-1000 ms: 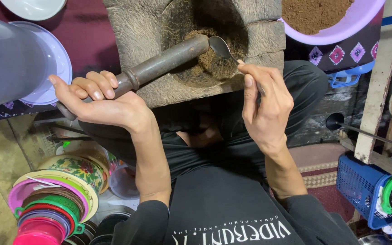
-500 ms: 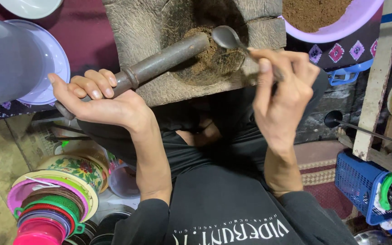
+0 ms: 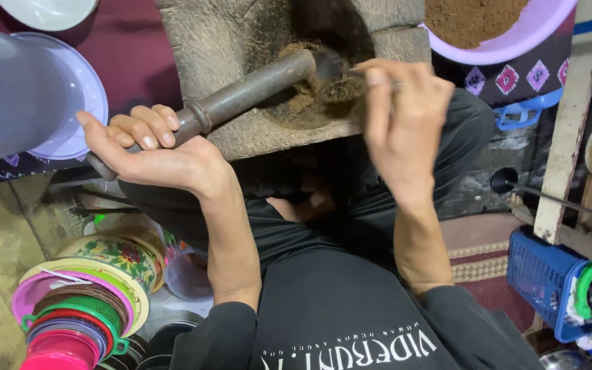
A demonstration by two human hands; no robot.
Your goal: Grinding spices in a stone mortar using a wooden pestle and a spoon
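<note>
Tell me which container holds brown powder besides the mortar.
The lilac plastic basin at top right, heaped with brown powder. The white bowl at top left shows none.

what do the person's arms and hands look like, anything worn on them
Both forearms are bare, with black sleeves pushed up near the elbows. The left hand and right hand are bare: no gloves, watch or bracelets. A thin ring may sit on a right finger, but it is blurred.

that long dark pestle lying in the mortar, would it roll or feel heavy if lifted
The pestle looks like solid metal, so probably heavy and stiff. Its round shaft could roll, though the mortar hollow and the left hand seem to steady it.
</note>
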